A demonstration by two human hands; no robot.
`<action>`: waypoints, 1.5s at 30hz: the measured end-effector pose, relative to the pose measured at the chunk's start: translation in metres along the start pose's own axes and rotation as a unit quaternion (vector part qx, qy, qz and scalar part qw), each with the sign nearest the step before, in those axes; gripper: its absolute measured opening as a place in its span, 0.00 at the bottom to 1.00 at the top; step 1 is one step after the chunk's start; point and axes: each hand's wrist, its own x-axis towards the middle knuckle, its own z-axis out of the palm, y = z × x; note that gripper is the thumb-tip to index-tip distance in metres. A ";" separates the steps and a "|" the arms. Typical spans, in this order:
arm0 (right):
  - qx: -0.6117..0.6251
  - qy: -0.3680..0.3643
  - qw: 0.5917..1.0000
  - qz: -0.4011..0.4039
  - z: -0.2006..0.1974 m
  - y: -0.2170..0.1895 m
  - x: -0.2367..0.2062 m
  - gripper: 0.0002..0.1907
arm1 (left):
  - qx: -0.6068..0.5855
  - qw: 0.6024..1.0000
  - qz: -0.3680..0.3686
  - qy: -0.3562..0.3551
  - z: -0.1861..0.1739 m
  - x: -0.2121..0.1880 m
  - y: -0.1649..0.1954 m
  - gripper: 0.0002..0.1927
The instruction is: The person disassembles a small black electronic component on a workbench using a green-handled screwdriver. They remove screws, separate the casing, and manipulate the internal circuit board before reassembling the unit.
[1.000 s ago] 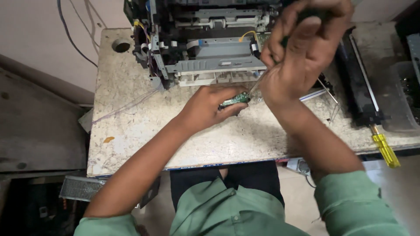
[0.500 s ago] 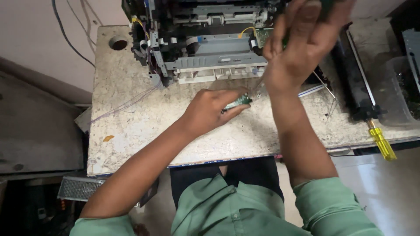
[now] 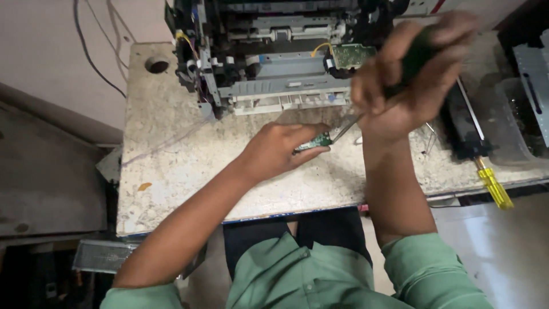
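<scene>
My left hand (image 3: 283, 150) presses a small green circuit board (image 3: 314, 141) flat on the speckled stone table (image 3: 171, 166). My right hand (image 3: 409, 80) is raised above it, fingers closed around the dark green handle of a screwdriver (image 3: 417, 54). The screwdriver's metal shaft (image 3: 346, 127) slants down to the left, and its tip meets the board's right end. Behind both hands stands an opened printer (image 3: 274, 63) with its grey frame, wires and a green board exposed.
A yellow-handled screwdriver (image 3: 494, 186) lies at the table's right front edge. A long black cartridge part (image 3: 466, 129) and a clear plastic cover (image 3: 514, 123) sit at the right. A round hole (image 3: 155, 64) pierces the table's back left corner.
The view has shifted slightly. My right hand has tilted and turned on the screwdriver handle above the board. My left hand stays on the circuit board.
</scene>
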 end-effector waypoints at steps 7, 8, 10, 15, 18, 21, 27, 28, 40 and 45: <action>-0.033 -0.013 0.998 -0.047 -0.014 -0.005 -0.002 0.18 | -0.023 1.000 -0.010 -0.006 0.001 0.002 -0.002 0.19; -0.031 -0.012 0.998 -0.047 -0.013 -0.005 -0.003 0.17 | -0.022 1.000 -0.010 -0.007 0.001 0.002 -0.001 0.19; -0.030 -0.011 0.999 -0.043 -0.010 -0.003 -0.006 0.17 | -0.025 1.000 -0.004 -0.004 0.000 0.002 0.000 0.19; -0.032 -0.020 0.999 -0.036 -0.003 -0.002 -0.006 0.18 | -0.034 0.999 -0.002 -0.001 -0.001 0.003 0.001 0.18; -0.046 -0.035 0.997 -0.048 -0.003 -0.002 -0.003 0.17 | -0.038 0.999 0.002 0.000 -0.002 0.003 0.002 0.18; -0.055 -0.042 0.996 -0.059 -0.002 -0.001 -0.002 0.18 | -0.037 0.999 -0.006 -0.003 -0.002 0.003 0.003 0.18; -0.076 -0.033 0.994 -0.068 0.001 0.002 -0.003 0.16 | -0.029 1.000 -0.009 -0.006 -0.002 0.003 0.003 0.17; -0.079 -0.037 0.994 -0.069 0.001 0.001 -0.004 0.16 | -0.033 0.999 -0.010 -0.007 -0.002 0.003 0.003 0.17; -0.082 -0.016 0.994 -0.073 0.004 0.000 -0.005 0.15 | -0.033 0.999 -0.004 -0.012 -0.001 0.004 0.003 0.18; -0.176 0.014 0.981 -0.082 0.019 -0.007 -0.006 0.16 | -0.030 1.000 -0.004 -0.008 -0.002 0.004 0.004 0.18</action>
